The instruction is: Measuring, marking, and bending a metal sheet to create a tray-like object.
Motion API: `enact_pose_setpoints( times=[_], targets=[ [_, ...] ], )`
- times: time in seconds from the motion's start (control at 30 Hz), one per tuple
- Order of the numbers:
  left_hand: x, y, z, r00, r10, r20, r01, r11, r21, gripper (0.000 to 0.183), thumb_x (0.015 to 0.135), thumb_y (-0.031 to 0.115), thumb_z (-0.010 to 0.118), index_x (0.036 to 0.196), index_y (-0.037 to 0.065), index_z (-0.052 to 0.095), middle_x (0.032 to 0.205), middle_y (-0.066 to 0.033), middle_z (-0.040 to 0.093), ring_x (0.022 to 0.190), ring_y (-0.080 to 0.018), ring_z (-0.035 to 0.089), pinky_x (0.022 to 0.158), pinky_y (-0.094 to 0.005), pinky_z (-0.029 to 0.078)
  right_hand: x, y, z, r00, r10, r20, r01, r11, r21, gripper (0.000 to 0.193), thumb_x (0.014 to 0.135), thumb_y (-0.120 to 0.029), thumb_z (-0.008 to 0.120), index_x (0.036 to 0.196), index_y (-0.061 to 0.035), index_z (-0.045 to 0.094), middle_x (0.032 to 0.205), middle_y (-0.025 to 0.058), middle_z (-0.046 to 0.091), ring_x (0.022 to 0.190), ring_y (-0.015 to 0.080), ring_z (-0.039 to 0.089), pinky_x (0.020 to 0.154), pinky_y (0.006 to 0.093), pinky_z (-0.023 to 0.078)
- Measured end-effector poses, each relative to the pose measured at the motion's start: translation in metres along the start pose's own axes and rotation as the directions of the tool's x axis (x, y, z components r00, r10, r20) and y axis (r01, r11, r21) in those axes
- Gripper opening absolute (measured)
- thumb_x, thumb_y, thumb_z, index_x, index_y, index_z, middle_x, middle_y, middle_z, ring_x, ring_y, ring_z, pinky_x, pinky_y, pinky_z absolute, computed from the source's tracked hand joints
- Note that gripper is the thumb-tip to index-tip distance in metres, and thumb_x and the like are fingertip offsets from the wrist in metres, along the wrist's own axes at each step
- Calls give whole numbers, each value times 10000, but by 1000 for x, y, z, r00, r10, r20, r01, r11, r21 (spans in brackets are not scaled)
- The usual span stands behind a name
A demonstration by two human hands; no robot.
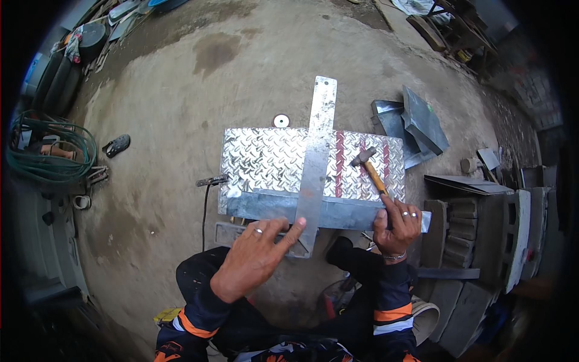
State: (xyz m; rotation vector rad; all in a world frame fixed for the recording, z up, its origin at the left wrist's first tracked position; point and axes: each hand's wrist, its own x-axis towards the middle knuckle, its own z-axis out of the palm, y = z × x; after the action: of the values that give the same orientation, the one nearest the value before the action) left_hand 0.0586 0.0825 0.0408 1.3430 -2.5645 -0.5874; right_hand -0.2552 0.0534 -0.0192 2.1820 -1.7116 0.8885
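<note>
A shiny diamond-tread metal plate [265, 154] lies before me, with a grey sheet-metal strip [350, 212] along its near edge. A long flat steel ruler [318, 145] crosses both, running away from me. My left hand [256, 250] is at the strip's near edge, fingers apart, its thumb stretched onto the ruler. No object shows inside that hand. On the right, my right hand [399, 226] is closed over the lower handle of a hammer [375, 175], beside the strip's right end. The hammer's head rests on the plate; the handle's end is hidden under my fingers.
A clamp [212, 180] with a black cable sits at the plate's left edge. Beyond the plate lies a white disc [281, 120]. Folded sheet-metal pieces [422, 123] lie at the far right, concrete blocks [461, 232] nearer. A coiled green hose [51, 151] and a shoe [116, 145] are left.
</note>
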Motion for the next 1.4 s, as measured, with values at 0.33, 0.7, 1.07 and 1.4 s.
enact_pose_setpoints(
  times=[0.33, 0.7, 1.07, 1.4],
  targets=[
    [-9, 12, 1, 996, -77, 46, 74, 994, 75, 783, 800, -24, 595, 1521, 218, 410, 1216, -85, 492, 1108, -302, 476, 1020, -468, 392, -5, -4, -7, 1000, -12, 16, 12, 1000, 15, 320, 813, -236, 595, 1038, -80, 760, 885, 117, 708, 760, 260, 625, 815, 384, 456],
    [5, -7, 17, 999, 30, -26, -26, 991, 128, 730, 838, 12, 611, 1514, 224, 436, 1061, -59, 484, 1003, -251, 482, 1157, -626, 218, -9, -7, -11, 1000, 16, 13, -16, 1000, 9, 317, 799, -256, 606, 1016, -91, 767, 885, 112, 709, 761, 258, 626, 835, 390, 460],
    [23, -24, 4, 989, 150, -13, -149, 987, 60, 928, 689, 221, 845, 1509, 271, 412, 1450, -47, 406, 1342, -384, 367, 1188, -676, 138, -7, -6, -7, 999, 41, 0, -41, 999, 5, 318, 798, -277, 616, 1010, -99, 770, 885, 112, 710, 787, 265, 639, 851, 394, 471],
    [25, -28, 0, 975, 217, -50, -216, 976, 24, 946, 558, 263, 900, 1426, 270, 525, 1376, -21, 481, 1224, -338, 438, 1027, -522, 351, -10, -10, -10, 999, 52, 0, -52, 999, 12, 312, 795, -278, 614, 1009, -108, 766, 887, 99, 708, 791, 259, 639, 858, 390, 467]
  ],
)
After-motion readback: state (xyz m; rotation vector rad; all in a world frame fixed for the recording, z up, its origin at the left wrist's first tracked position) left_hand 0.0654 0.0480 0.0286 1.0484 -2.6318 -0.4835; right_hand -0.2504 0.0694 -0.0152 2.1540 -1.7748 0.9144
